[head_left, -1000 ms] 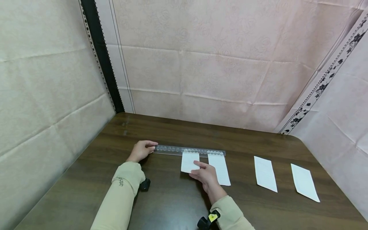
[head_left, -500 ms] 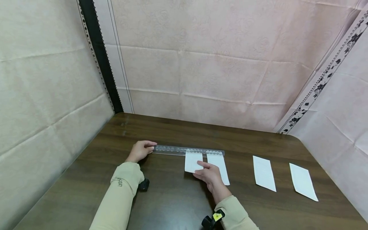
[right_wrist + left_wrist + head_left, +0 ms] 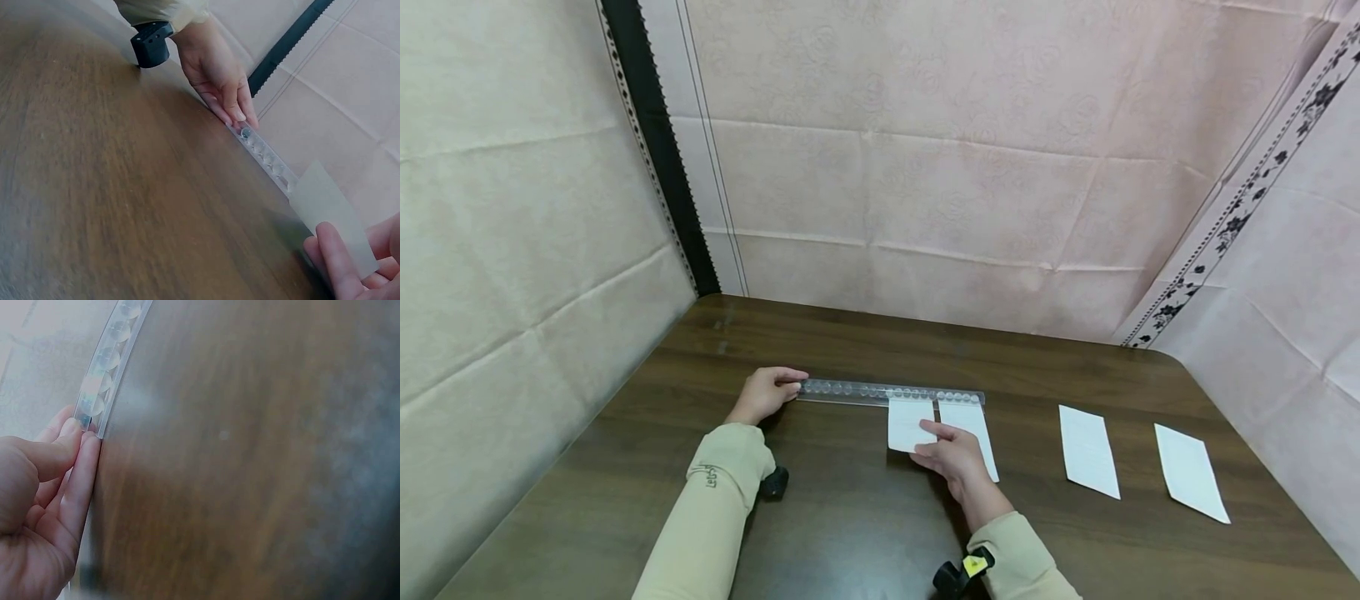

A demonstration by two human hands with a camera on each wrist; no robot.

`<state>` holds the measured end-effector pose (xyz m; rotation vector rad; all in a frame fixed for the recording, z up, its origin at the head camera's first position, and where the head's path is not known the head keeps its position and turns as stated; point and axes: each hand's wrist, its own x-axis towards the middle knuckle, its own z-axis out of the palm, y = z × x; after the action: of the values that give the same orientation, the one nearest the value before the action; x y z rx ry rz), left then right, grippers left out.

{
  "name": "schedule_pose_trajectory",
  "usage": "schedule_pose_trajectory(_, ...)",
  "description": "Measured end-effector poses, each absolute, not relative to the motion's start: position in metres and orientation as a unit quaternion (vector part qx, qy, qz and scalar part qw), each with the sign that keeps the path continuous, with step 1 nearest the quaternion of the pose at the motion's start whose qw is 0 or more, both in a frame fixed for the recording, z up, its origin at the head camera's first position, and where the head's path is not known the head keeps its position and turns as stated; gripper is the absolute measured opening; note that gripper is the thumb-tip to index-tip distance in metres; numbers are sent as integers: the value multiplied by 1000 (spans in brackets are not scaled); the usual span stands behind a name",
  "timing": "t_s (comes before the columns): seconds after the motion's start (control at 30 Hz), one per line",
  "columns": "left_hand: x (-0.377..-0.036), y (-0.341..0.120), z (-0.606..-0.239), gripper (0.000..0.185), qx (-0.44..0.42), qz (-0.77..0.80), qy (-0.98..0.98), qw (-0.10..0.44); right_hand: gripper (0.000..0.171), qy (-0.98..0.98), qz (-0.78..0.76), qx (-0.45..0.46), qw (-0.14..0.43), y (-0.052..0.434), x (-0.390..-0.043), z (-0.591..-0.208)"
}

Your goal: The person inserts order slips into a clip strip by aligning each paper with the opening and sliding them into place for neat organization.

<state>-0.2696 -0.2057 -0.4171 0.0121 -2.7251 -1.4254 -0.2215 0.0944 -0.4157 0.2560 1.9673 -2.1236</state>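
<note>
Two hands: left hand [image 3: 766, 395] pinches clear plastic circle-patterned strip [image 3: 868, 391] at its nine-o'clock end; right hand [image 3: 953, 458] pinches white rectangular paper card [image 3: 910, 425].
Card: strip's five o'clock, top edge overlapping.
Strip: best steadied; keep card flat, square.

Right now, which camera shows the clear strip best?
The head view: it shows the clear strip from the end the left hand pinches to the opposite end. The left wrist view shows only the pinched end, its round shapes close up. The right wrist view shows it only up to the white card in the right hand.
</note>
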Motion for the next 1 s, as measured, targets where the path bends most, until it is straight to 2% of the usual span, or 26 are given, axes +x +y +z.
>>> schedule_pose_trajectory(1.0,-271,-206,-417,21,6,-475,-879,29,46,680,-717,96,120,102,-222,-415)
